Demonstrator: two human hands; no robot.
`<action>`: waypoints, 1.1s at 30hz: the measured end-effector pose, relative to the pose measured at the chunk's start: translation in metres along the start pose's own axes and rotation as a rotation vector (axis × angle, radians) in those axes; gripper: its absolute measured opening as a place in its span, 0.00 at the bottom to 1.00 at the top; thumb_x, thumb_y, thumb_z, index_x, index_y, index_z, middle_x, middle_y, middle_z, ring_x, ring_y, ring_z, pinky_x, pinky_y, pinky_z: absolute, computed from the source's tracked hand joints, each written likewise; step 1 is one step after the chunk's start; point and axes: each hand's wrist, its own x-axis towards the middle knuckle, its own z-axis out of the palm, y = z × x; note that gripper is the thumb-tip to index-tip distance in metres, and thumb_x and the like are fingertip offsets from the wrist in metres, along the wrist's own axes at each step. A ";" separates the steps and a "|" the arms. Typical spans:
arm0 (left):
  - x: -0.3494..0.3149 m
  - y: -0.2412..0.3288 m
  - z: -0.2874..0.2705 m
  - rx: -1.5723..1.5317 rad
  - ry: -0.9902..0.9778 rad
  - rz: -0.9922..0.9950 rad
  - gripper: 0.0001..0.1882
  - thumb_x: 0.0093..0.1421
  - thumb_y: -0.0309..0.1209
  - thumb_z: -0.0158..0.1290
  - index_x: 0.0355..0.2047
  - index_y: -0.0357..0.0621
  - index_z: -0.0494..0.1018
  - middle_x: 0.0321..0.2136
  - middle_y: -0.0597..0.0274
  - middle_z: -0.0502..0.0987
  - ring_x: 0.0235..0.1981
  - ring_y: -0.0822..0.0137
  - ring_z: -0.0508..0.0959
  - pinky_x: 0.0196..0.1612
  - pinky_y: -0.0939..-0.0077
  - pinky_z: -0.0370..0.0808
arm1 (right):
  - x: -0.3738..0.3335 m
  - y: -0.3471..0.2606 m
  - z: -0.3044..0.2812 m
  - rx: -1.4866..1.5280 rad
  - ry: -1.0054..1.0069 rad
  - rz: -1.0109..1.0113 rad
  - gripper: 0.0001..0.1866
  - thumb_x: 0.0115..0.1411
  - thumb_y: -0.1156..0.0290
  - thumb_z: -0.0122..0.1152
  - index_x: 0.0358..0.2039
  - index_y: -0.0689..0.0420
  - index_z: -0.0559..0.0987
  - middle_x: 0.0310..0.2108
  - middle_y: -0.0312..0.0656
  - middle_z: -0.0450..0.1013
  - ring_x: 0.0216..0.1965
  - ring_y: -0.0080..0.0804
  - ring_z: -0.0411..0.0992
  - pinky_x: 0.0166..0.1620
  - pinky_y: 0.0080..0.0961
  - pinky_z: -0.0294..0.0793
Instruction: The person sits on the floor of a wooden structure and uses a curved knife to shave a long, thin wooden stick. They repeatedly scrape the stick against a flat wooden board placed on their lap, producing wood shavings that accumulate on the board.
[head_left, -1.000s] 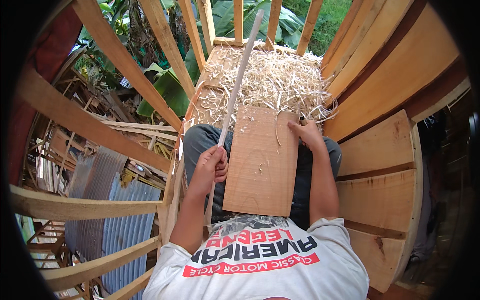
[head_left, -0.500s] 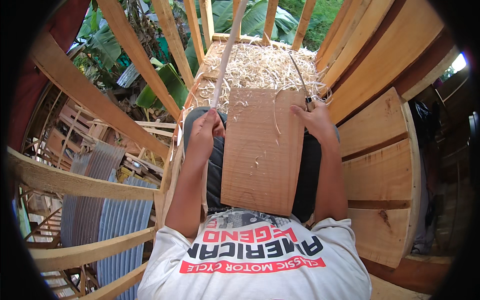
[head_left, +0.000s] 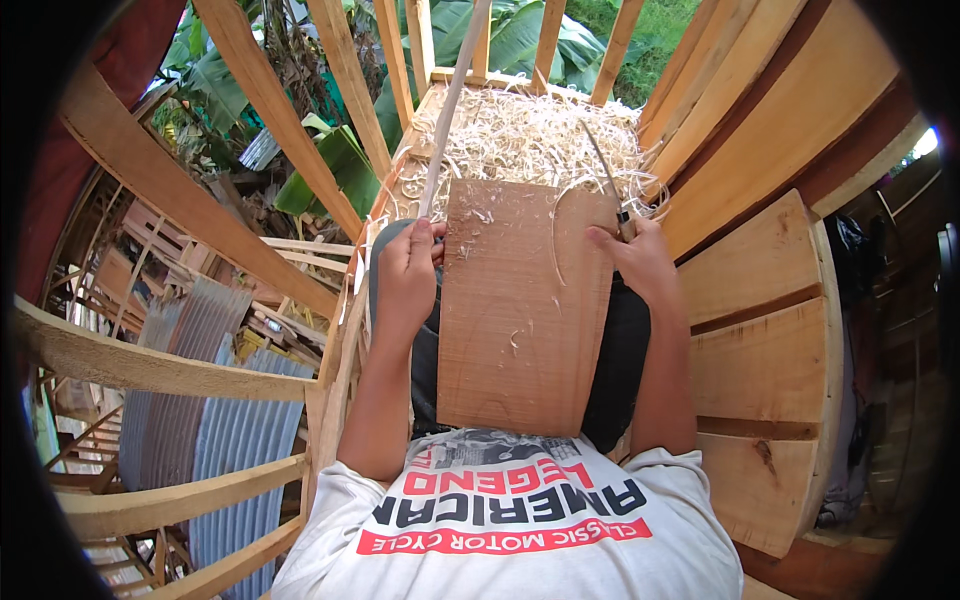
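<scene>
A brown wooden board (head_left: 525, 320) lies flat across my lap, with a few curled shavings on it. Beside its far left corner, my left hand (head_left: 410, 265) is closed around the near end of a long, thin, pale strip (head_left: 448, 125) that points away and up. My right hand (head_left: 645, 262), at the board's far right edge, grips a knife (head_left: 603, 162) by its dark handle. The narrow blade points away from me, over the shavings. Strip and blade are apart. Some fingers of both hands are hidden.
A thick heap of pale curled shavings (head_left: 530, 130) covers the floor ahead. Wooden slats (head_left: 345, 85) rise ahead and on the left, with corrugated metal sheets (head_left: 240, 430) below. Wooden panels (head_left: 760, 360) stand close on the right.
Both hands have come slightly closer to my body, with the strip and the knife still in them. More of the knife's dark handle shows now. The view has shifted a little.
</scene>
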 end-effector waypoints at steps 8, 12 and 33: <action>0.018 -0.019 0.011 0.502 0.017 0.207 0.21 0.67 0.39 0.39 0.38 0.29 0.73 0.30 0.51 0.76 0.32 0.64 0.75 0.38 0.74 0.70 | 0.039 0.048 0.011 -0.025 -0.118 -0.091 0.18 0.53 0.58 0.66 0.27 0.61 0.75 0.15 0.30 0.63 0.15 0.16 0.58 0.19 0.20 0.58; 0.031 -0.010 0.015 0.424 -0.063 0.254 0.19 0.68 0.38 0.38 0.24 0.38 0.68 0.19 0.67 0.64 0.23 0.76 0.64 0.29 0.81 0.62 | 0.061 0.047 0.019 -0.059 -0.220 0.034 0.21 0.50 0.59 0.66 0.36 0.64 0.77 0.24 0.44 0.73 0.28 0.29 0.70 0.34 0.28 0.70; 0.092 -0.062 0.045 -0.407 -0.552 -0.648 0.20 0.69 0.44 0.33 0.20 0.50 0.52 0.12 0.74 0.50 0.12 0.80 0.48 0.14 0.83 0.45 | 0.101 0.086 0.047 -0.217 0.015 -0.231 0.28 0.55 0.46 0.57 0.15 0.59 0.70 0.09 0.45 0.65 0.13 0.42 0.68 0.19 0.32 0.66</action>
